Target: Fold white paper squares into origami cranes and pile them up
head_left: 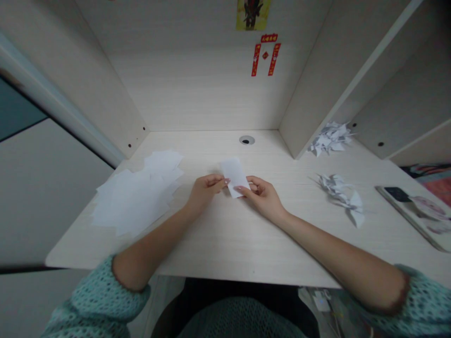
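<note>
A small white paper sheet (235,174), folded to a narrow rectangle, lies on the pale wooden desk (225,244) in the middle. My left hand (203,191) pinches its near left edge with curled fingers. My right hand (262,196) presses and pinches its near right corner, fingers closed. Both forearms reach in from the bottom, with teal knitted sleeves pushed up.
A loose pile of white paper sheets (136,193) lies at the left. Folded paper figures (340,193) lie at the right, with more of them (330,137) on the shelf floor behind. A phone (416,213) rests at the far right. A cable hole (246,140) sits at the back.
</note>
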A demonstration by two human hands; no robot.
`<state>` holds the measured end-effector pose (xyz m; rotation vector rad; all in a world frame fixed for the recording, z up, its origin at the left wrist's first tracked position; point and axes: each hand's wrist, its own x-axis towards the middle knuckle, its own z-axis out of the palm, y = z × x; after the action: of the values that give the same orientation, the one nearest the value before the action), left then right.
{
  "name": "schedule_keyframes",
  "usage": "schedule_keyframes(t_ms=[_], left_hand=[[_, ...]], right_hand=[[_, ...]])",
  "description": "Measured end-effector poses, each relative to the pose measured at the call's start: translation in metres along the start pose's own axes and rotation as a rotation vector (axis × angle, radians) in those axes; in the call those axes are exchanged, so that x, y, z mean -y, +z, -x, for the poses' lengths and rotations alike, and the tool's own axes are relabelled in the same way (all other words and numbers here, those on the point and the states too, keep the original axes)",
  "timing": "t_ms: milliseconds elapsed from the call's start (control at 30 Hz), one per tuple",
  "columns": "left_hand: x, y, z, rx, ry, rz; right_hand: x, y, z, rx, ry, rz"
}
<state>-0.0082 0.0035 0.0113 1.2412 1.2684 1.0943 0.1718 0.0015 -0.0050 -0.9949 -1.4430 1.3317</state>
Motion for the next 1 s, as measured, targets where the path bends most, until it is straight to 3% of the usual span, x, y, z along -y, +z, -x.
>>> schedule_keyframes(t_ms=[133, 267, 500, 667, 800, 1000], left_hand=[[-0.002, 0.000, 0.000, -0.002, 0.027, -0.054], [-0.002, 0.000, 0.001, -0.002, 0.069, -0.088], [0.001, 0.001, 0.004, -0.145, 0.151, -0.180], [0.002, 0.006, 0.007, 0.034, 0.161, -0.068], [-0.004, 0.010, 0.011, 0.198, 0.138, -0.133], [-0.006, 0.009, 0.011, 0.262, 0.134, -0.092]], right_hand=[[0.001, -0.004, -0.002, -0.084, -0.083, 0.067], [-0.002, -0.007, -0.004, -0.109, -0.077, 0.108], [-0.004, -0.005, -0.002, -0.145, -0.124, 0.152], [-0.004, -0.004, -0.001, -0.149, -0.120, 0.186], [-0.004, -0.005, -0.001, -0.086, -0.128, 0.182], [-0.003, -0.005, -0.002, 0.002, -0.166, 0.118]])
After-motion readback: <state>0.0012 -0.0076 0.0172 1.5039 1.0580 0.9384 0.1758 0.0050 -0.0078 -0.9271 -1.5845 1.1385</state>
